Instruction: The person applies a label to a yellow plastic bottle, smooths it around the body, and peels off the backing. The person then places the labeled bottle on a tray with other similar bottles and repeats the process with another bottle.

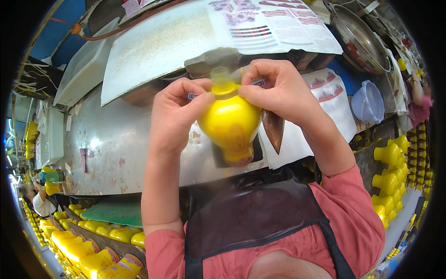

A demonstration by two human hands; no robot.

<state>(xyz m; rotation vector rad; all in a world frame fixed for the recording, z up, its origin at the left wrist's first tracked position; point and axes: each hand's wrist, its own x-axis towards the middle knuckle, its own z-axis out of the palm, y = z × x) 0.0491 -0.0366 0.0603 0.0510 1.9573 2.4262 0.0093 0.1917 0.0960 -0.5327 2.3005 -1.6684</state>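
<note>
In front of me is a yellow vase-shaped bottle (230, 118) with a pale translucent mouth and a reddish pattern round its foot. A thin dark decal strip (227, 95) lies across the front of its neck. My left hand (179, 104) pinches the strip's left end between thumb and fingers. At the right end, my right hand (274, 88) pinches it in the same way, its thumb against the bottle's shoulder. Small blue-and-white bits show beside both pinches. Close to my right wrist is a brown pointed piece (273, 130). A grey lump (211, 63), perhaps cloth, sits behind the bottle.
A metal worktop (116, 153) spreads to the left. Beyond it, a white board (158, 51) adjoins printed decal sheets (274, 28). At right are a pale blue bucket (367, 102) and a large metal pan (360, 37). Racks of yellow bottles (392, 174) flank me; other people work at both sides.
</note>
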